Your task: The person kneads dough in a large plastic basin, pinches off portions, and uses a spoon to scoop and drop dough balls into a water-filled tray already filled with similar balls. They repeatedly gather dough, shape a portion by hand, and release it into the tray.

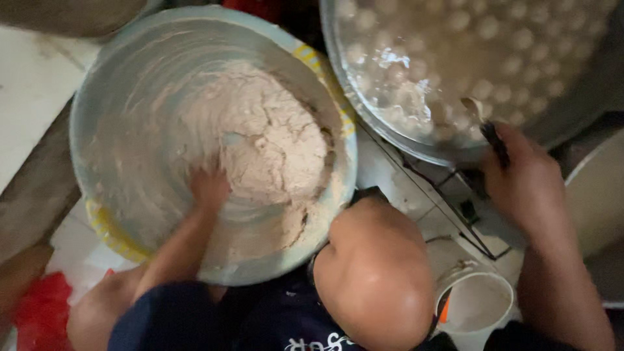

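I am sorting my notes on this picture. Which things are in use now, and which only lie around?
In use:
left hand in the dough
big bowl
right hand holding a spoon
pan of round balls

Lying around:
white cup
red bag

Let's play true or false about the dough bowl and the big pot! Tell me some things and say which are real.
1. The left hand is pressed into the pale dough. True.
2. The dough sits in a square red box. False: it sits in a round basin with a yellow-striped rim.
3. The right hand grips a dark-handled spoon over the metal pot. True.
4. The pot is empty. False: it holds liquid with many small pale balls.
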`<state>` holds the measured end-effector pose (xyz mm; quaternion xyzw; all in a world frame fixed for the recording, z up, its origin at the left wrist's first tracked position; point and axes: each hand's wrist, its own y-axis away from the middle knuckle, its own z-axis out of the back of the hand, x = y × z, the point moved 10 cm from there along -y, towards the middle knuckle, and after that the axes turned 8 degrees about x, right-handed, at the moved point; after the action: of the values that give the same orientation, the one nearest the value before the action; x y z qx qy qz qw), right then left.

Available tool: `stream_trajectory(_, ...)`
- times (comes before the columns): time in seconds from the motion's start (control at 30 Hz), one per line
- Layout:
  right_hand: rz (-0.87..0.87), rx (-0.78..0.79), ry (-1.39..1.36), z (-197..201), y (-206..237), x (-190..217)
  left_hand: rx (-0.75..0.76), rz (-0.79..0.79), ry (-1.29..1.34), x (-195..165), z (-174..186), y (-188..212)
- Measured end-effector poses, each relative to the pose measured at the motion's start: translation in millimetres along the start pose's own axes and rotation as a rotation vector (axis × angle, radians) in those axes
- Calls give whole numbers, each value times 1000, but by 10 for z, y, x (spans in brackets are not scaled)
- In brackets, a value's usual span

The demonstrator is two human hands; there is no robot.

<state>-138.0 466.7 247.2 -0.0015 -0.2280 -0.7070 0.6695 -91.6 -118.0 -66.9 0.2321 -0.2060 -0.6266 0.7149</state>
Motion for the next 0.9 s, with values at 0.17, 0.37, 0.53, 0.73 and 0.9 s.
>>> stream_trajectory(0.17, -331, 226, 285, -136, -266, -339, 2, -174, 107, -1113, -783, 762)
stream_trajectory(0.37, -47, -80, 187, 250, -271, -29, -229, -484, 721, -2259, 684, 1050)
stream_trajectory(0.53, -78, 61, -457, -58, -223, 50, -380, -445, 877, -2536, 1824, 1035)
stream_trajectory(0.73, -106, 515, -914, -675, -12, 624, -514, -629, 851, -2685, 2237, 1171)
stream_trajectory(0.9, 276, 392, -556, -476, -8, 1271, -371, -570, 981, -2708, 2055, 1112)
